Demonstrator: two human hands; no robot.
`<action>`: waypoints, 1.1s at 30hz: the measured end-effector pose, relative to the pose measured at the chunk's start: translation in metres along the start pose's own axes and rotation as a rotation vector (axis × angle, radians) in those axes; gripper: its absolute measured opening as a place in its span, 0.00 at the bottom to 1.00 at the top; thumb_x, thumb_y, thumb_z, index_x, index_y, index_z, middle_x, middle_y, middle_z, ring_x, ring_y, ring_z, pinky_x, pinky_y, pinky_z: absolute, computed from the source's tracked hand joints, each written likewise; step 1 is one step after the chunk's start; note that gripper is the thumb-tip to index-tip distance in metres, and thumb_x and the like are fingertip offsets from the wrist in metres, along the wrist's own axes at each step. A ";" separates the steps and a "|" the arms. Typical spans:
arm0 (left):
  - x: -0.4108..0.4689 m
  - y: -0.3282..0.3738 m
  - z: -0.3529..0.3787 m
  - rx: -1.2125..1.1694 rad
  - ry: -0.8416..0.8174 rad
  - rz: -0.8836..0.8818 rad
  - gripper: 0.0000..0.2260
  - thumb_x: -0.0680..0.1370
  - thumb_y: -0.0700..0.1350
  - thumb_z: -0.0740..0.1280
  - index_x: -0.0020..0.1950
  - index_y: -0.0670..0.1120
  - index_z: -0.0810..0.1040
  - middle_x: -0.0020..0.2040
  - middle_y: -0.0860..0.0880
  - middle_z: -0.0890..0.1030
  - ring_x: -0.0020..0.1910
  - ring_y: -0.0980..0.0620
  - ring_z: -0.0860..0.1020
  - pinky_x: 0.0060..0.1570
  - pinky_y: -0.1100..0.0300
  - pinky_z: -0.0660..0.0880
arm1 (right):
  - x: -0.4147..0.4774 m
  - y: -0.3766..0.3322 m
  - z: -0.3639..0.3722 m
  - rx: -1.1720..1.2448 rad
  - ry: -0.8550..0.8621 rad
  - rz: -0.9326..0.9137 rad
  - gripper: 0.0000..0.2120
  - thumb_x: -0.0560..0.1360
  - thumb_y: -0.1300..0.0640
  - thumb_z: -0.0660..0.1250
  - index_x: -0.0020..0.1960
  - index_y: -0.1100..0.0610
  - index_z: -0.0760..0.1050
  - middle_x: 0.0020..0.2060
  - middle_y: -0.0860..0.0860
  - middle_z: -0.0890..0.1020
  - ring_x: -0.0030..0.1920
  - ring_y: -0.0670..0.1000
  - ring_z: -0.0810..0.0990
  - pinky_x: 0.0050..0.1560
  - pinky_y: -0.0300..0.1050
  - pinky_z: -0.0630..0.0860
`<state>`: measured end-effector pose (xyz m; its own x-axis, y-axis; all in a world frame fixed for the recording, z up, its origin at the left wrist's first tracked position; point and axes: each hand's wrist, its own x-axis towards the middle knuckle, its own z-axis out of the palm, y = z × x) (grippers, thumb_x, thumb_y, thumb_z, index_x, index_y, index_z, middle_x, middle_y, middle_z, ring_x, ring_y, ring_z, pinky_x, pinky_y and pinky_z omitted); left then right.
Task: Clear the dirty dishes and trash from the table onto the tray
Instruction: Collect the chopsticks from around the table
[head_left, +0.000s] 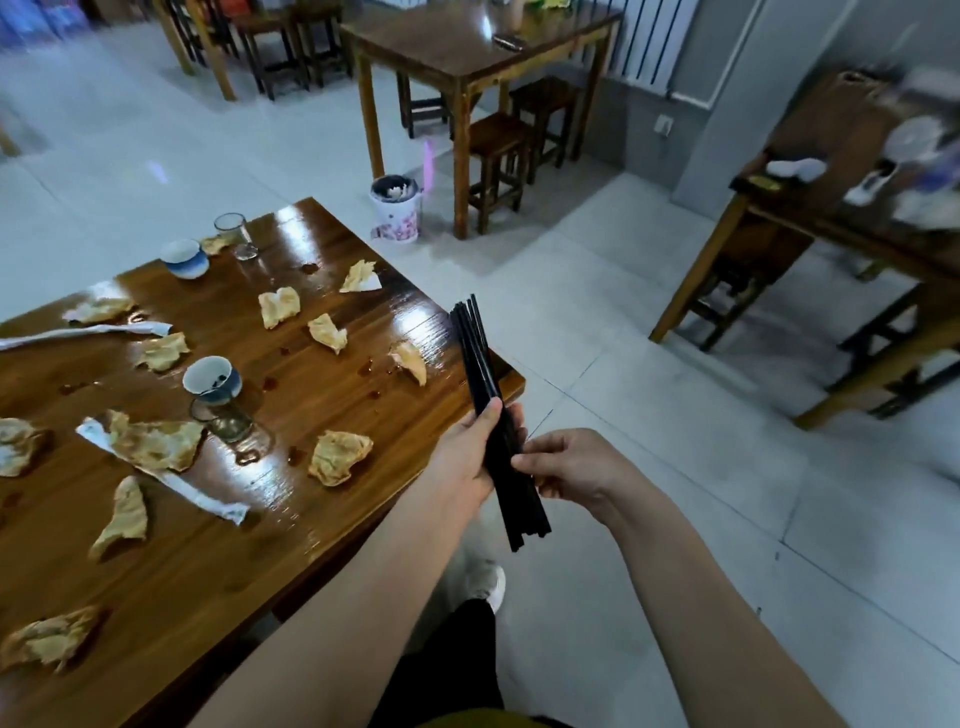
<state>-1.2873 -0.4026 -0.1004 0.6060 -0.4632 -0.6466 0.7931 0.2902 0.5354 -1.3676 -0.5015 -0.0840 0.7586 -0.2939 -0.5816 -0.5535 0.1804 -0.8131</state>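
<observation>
While the bundle of black chopsticks (480, 374) slants upward just off the near right corner of the surface (218, 561), the left grip (467, 457) has its fingers curled round the bundle's middle. The right grip (566, 467) pinches the sticks from the other side with thumb and fingertips. The sticks overlap too closely to count. On the surface a blue-and-white cup (212, 379) with a dark smear inside leans on a clear glass (223, 423), whose contents cannot be made out. Farther back a second blue-and-white cup (184, 258) stands near another clear glass (236, 235); the inside of that cup is hidden by its rim. Stained, crumpled napkins (156, 441) and white paper sleeves (208, 501) lie scattered over the wood, several cut off at the left edge. On the floor beyond, a flowered bin (395, 213) holds something white. The far right table (831, 156) carries pale dishes too blurred to identify, and whether a tray is among them cannot be told.
</observation>
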 end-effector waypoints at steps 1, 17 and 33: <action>0.007 0.002 0.008 0.012 -0.009 0.001 0.04 0.81 0.39 0.62 0.49 0.39 0.76 0.38 0.44 0.81 0.40 0.48 0.79 0.46 0.54 0.78 | 0.005 -0.003 -0.005 0.014 0.030 -0.001 0.06 0.70 0.68 0.72 0.40 0.62 0.76 0.28 0.54 0.75 0.27 0.48 0.71 0.30 0.38 0.70; 0.120 0.056 0.118 0.100 -0.112 -0.108 0.05 0.80 0.37 0.63 0.46 0.37 0.75 0.32 0.45 0.82 0.31 0.51 0.81 0.33 0.60 0.80 | 0.101 -0.069 -0.072 0.256 0.239 0.043 0.08 0.71 0.64 0.73 0.41 0.60 0.73 0.27 0.51 0.75 0.29 0.48 0.72 0.35 0.41 0.72; 0.165 0.040 0.218 0.268 -0.112 -0.030 0.07 0.81 0.37 0.62 0.45 0.36 0.75 0.37 0.42 0.80 0.33 0.51 0.79 0.36 0.60 0.81 | 0.130 -0.104 -0.167 0.247 -0.127 0.163 0.17 0.79 0.46 0.61 0.42 0.59 0.75 0.27 0.50 0.81 0.29 0.47 0.64 0.40 0.40 0.66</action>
<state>-1.1686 -0.6495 -0.0670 0.5602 -0.5619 -0.6086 0.7576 0.0504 0.6508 -1.2686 -0.7155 -0.0704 0.7123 -0.1255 -0.6906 -0.5829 0.4424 -0.6816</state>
